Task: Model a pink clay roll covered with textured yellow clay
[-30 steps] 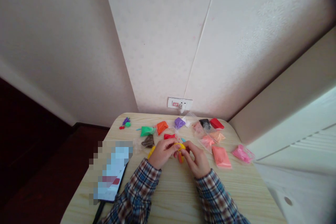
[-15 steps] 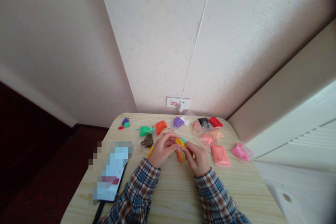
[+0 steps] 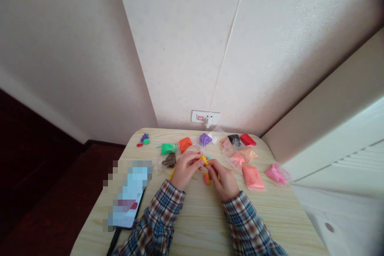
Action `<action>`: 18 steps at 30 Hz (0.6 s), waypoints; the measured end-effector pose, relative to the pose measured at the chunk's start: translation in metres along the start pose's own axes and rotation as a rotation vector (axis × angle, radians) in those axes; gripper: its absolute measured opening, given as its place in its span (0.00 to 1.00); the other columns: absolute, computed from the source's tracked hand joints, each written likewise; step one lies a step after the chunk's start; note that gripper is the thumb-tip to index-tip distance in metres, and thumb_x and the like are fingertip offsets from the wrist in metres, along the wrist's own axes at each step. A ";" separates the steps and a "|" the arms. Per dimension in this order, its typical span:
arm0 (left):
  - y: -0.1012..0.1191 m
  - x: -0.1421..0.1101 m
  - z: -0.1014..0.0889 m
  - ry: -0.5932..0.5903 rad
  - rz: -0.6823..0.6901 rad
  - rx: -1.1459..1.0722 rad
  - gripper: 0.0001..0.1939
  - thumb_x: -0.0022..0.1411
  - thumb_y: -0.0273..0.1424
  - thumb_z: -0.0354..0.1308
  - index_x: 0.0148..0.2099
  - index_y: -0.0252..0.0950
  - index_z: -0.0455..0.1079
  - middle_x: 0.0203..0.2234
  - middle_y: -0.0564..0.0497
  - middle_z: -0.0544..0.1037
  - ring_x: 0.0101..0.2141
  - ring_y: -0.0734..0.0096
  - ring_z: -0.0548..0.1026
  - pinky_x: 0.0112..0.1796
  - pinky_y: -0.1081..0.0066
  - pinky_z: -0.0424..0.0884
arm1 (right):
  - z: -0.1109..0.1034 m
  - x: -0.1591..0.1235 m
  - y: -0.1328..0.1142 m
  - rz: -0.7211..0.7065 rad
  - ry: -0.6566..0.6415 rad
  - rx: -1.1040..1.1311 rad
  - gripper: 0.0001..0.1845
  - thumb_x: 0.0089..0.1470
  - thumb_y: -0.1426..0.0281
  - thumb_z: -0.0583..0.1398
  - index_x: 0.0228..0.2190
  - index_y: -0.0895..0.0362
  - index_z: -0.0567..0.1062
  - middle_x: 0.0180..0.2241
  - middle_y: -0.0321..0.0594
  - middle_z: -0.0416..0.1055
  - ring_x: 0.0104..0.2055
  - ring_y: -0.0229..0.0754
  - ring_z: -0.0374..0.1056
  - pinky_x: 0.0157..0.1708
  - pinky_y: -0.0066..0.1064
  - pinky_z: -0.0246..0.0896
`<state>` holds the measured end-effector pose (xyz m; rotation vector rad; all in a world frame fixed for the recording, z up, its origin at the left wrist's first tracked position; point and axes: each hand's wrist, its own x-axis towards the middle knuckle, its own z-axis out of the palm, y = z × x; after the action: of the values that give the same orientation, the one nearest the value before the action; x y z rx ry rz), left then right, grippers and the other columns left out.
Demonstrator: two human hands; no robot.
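A small piece of yellow modelling clay [image 3: 204, 160] is pinched between both my hands above the middle of the table. My left hand [image 3: 186, 169] grips it from the left with thumb and fingertips. From the right, my right hand [image 3: 222, 179] has its thumb and index finger closed on it. Just below the fingers lies an orange-and-yellow clay piece [image 3: 207, 179] on the table. Part of a yellow packet [image 3: 172, 173] shows beside my left hand, mostly hidden by it. Something red and something teal peek out behind the fingers, too covered to name.
Bags of clay line the back: green [image 3: 168, 149], orange [image 3: 185, 144], brown [image 3: 169, 160], purple [image 3: 205, 139], black [image 3: 234, 141], red [image 3: 248, 140]. Coral [image 3: 253, 177] and pink [image 3: 276, 173] bags lie right. Small clay shapes [image 3: 144, 139] sit back left; a phone [image 3: 129, 204] lies front left.
The yellow clay has turned a little between my fingertips, and less of it shows. My right fingers have shifted slightly around it. The whole view has moved a touch.
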<state>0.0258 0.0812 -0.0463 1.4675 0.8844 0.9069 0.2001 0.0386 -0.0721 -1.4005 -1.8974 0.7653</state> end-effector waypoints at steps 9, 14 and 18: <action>0.006 -0.001 0.000 -0.034 -0.032 -0.031 0.15 0.67 0.36 0.56 0.53 0.34 0.69 0.46 0.45 0.76 0.41 0.63 0.77 0.40 0.59 0.76 | 0.000 -0.002 0.007 -0.016 0.000 -0.058 0.13 0.63 0.63 0.58 0.45 0.57 0.73 0.43 0.40 0.74 0.38 0.39 0.72 0.38 0.36 0.72; 0.007 -0.002 0.003 -0.065 -0.046 -0.040 0.15 0.67 0.36 0.56 0.52 0.34 0.69 0.46 0.45 0.76 0.41 0.63 0.77 0.41 0.58 0.76 | 0.000 -0.002 0.005 -0.015 -0.002 -0.068 0.13 0.63 0.63 0.58 0.45 0.57 0.73 0.43 0.40 0.74 0.38 0.39 0.72 0.38 0.36 0.72; 0.006 -0.002 0.002 -0.061 -0.029 -0.014 0.14 0.66 0.35 0.57 0.52 0.34 0.70 0.46 0.45 0.76 0.41 0.63 0.77 0.42 0.58 0.76 | 0.000 -0.002 0.003 -0.021 -0.009 -0.064 0.12 0.63 0.63 0.58 0.44 0.57 0.73 0.43 0.40 0.74 0.38 0.38 0.72 0.38 0.36 0.72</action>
<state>0.0266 0.0784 -0.0404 1.4596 0.8506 0.8413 0.2020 0.0372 -0.0747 -1.4164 -1.9562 0.7077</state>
